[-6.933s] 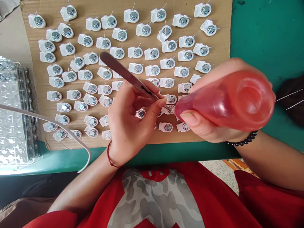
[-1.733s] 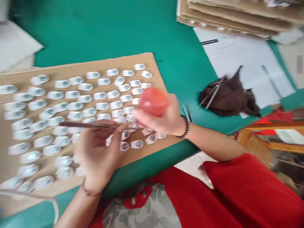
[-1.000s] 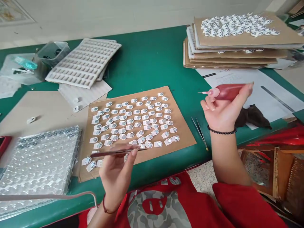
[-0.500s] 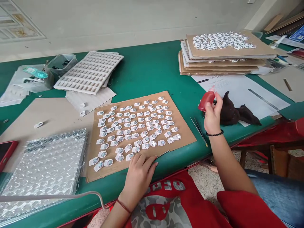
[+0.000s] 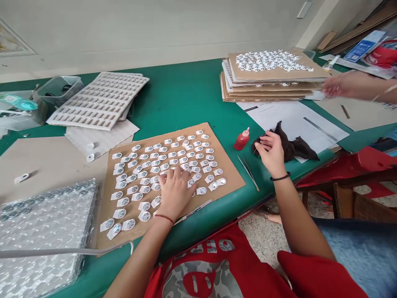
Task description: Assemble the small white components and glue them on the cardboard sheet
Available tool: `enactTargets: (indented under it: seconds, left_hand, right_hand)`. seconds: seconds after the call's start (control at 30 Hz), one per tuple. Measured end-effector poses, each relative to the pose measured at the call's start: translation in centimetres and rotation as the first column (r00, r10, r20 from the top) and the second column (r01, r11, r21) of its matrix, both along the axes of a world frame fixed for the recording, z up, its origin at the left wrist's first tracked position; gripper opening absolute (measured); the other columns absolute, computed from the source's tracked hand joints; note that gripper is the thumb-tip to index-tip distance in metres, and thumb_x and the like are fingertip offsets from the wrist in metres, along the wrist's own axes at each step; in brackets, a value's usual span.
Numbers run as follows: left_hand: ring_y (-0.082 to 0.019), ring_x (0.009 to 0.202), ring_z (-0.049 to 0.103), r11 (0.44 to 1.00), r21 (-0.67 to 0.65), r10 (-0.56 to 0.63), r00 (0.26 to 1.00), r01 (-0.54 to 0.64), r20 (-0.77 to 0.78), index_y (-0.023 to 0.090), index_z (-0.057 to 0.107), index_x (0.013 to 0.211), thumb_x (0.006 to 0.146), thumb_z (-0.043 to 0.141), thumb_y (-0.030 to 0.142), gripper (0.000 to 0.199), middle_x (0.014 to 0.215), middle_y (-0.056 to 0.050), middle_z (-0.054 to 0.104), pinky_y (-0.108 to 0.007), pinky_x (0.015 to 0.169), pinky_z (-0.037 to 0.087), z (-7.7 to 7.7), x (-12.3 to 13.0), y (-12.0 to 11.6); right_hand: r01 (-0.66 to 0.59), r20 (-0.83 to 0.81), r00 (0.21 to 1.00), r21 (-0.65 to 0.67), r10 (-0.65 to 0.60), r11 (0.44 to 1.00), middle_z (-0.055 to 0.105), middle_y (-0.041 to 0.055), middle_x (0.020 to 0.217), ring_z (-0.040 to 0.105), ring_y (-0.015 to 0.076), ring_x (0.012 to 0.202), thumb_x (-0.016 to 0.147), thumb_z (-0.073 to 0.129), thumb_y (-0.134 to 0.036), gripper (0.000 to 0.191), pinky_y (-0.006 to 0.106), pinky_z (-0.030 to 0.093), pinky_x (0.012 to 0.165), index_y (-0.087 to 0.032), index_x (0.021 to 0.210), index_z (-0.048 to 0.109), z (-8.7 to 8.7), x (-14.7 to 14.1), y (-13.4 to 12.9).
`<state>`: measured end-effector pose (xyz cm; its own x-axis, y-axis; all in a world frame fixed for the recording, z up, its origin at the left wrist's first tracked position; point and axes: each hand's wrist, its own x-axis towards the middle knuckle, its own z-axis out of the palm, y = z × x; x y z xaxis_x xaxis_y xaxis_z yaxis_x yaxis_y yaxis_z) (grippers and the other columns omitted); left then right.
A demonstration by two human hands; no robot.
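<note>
My left hand (image 5: pixel 175 190) lies over the brown cardboard (image 5: pixel 221 176), its fingers spread among rows of small round silvery pieces on white tabs (image 5: pixel 201 191). Some pieces are hidden under it. A slim white-and-metal tool (image 5: pixel 198 207) rests along the cardboard's near edge. My right hand (image 5: pixel 271 154) is at a small dark lump with thin pins (image 5: pixel 257 145), fingers curved and apart; whether a fingertip touches a pin is unclear. Just left of that hand a small red squeeze bottle (image 5: pixel 241 140) stands upright. Metal tweezers (image 5: pixel 249 173) lie in front of the bottle. Dark cloth (image 5: pixel 302 149) lies right of the hand.
Stacked cardboard sheets (image 5: pixel 269 97) bearing more pieces stand at the back right. Another person's hand (image 5: pixel 339 85) reaches in beside them. Moulded trays (image 5: pixel 102 97) and a clear tub (image 5: pixel 70 85) sit back left. Bubble wrap (image 5: pixel 49 231) and a pale cable (image 5: pixel 62 251) lie front left.
My right hand has put the red bottle down upright and moved to the dark lump. My left hand has moved from the near edge onto the pieces. Another person's hand has appeared at right.
</note>
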<state>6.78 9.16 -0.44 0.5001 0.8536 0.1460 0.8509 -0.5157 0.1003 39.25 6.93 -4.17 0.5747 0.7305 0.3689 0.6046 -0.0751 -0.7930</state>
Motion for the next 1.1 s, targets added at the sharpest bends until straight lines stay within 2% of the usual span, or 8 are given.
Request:
enactTargets:
  seconds: [0.23, 0.37, 0.53, 0.67, 0.77, 0.87, 0.97, 1.1]
  left_hand:
    - [-0.03, 0.094, 0.05, 0.999, 0.038, -0.002, 1.0, 0.003, -0.004, 0.02, 0.063, 0.089, 0.085, 0.048, 0.035, 0.022, 0.099, -0.011, 0.058, -0.046, 0.077, 0.036, -0.7, 1.1, 0.7]
    - [-0.029, 0.092, 0.05, 0.997, 0.071, -0.016, 1.0, 0.015, 0.009, 0.02, 0.063, 0.09, 0.087, 0.044, 0.033, 0.022, 0.101, -0.01, 0.059, -0.043, 0.073, 0.035, -0.8, 1.2, 0.9]
    - [-0.029, 0.092, 0.05, 0.995, 0.099, -0.005, 1.0, 0.003, 0.025, 0.023, 0.061, 0.093, 0.088, 0.045, 0.032, 0.019, 0.107, -0.009, 0.059, -0.041, 0.069, 0.034, 0.0, 0.5, 0.1]
    - [-0.027, 0.094, 0.052, 0.997, 0.048, -0.072, 0.987, 0.066, 0.142, 0.024, 0.057, 0.096, 0.087, 0.05, 0.03, 0.013, 0.108, -0.006, 0.06, -0.039, 0.072, 0.033, 1.5, -0.1, -2.3]
    - [-0.025, 0.098, 0.053, 0.989, -0.065, -0.116, 0.97, 0.132, 0.216, 0.023, 0.055, 0.095, 0.088, 0.049, 0.025, 0.009, 0.109, -0.005, 0.061, -0.038, 0.075, 0.033, 2.3, -0.2, -4.8]
    - [-0.024, 0.098, 0.053, 0.981, -0.14, -0.098, 0.961, 0.137, 0.257, 0.022, 0.054, 0.095, 0.088, 0.051, 0.023, 0.008, 0.109, -0.003, 0.061, -0.037, 0.078, 0.031, 2.6, -0.2, -6.7]
    - [-0.023, 0.098, 0.053, 0.98, -0.163, -0.066, 0.957, 0.116, 0.283, 0.022, 0.054, 0.097, 0.087, 0.053, 0.021, 0.01, 0.108, -0.002, 0.062, -0.037, 0.079, 0.03, 2.7, -0.6, -7.7]
    - [-0.022, 0.099, 0.054, 0.982, -0.16, -0.036, 0.939, 0.096, 0.342, 0.022, 0.053, 0.097, 0.087, 0.053, 0.019, 0.011, 0.108, -0.002, 0.062, -0.038, 0.083, 0.029, 2.6, -1.3, -7.9]
  right_hand:
    - [0.254, 0.221, 0.942, 0.017, -0.251, 0.967, 0.056, 0.0064, 0.1, 0.054, 0.0153, 0.095, 0.085, 0.054, -0.037, 0.032, 0.037, 0.046, 0.088, -0.012, 0.105, 0.053, -0.5, 1.5, -3.6]
    - [0.319, 0.282, 0.908, 0.012, -0.309, 0.948, 0.055, 0.0054, 0.097, 0.053, 0.0141, 0.094, 0.087, 0.052, -0.04, 0.031, 0.036, 0.045, 0.088, -0.011, 0.099, 0.056, -0.5, 2.4, -4.1]
    - [0.341, 0.246, 0.909, 0.026, -0.337, 0.94, 0.055, 0.0083, 0.097, 0.05, 0.0176, 0.091, 0.084, 0.051, -0.032, 0.024, 0.038, 0.042, 0.086, -0.012, 0.095, 0.058, 1.0, 1.9, -4.5]
    - [0.097, 0.118, 0.989, -0.083, -0.087, 0.992, 0.058, 0.0056, 0.087, 0.051, 0.0164, 0.076, 0.081, 0.052, -0.033, 0.019, 0.034, 0.043, 0.074, -0.018, 0.089, 0.061, 2.6, -3.6, -5.8]
    - [-0.214, -0.086, 0.976, -0.192, 0.201, 0.958, 0.059, 0.0029, 0.078, 0.053, 0.0151, 0.072, 0.079, 0.058, -0.033, 0.014, 0.03, 0.043, 0.069, -0.021, 0.081, 0.063, 3.8, -9.5, -7.5]
    - [-0.501, -0.388, 0.832, -0.218, 0.397, 0.838, 0.062, 0.0018, 0.077, 0.057, 0.0128, 0.069, 0.083, 0.054, -0.035, 0.018, 0.026, 0.048, 0.063, -0.022, 0.092, 0.062, 4.3, -13.9, -8.8]
    - [-0.67, -0.636, 0.63, -0.157, 0.445, 0.725, 0.062, 0.0013, 0.07, 0.059, 0.011, 0.061, 0.087, 0.049, -0.039, 0.025, 0.022, 0.052, 0.057, -0.019, 0.099, 0.059, 4.2, -16.0, -8.9]
    - [-0.713, -0.79, 0.473, -0.082, 0.391, 0.696, 0.062, 0.0023, 0.07, 0.061, 0.01, 0.061, 0.081, 0.059, -0.037, 0.023, 0.019, 0.054, 0.057, -0.015, 0.09, 0.059, 3.9, -17.0, -8.4]
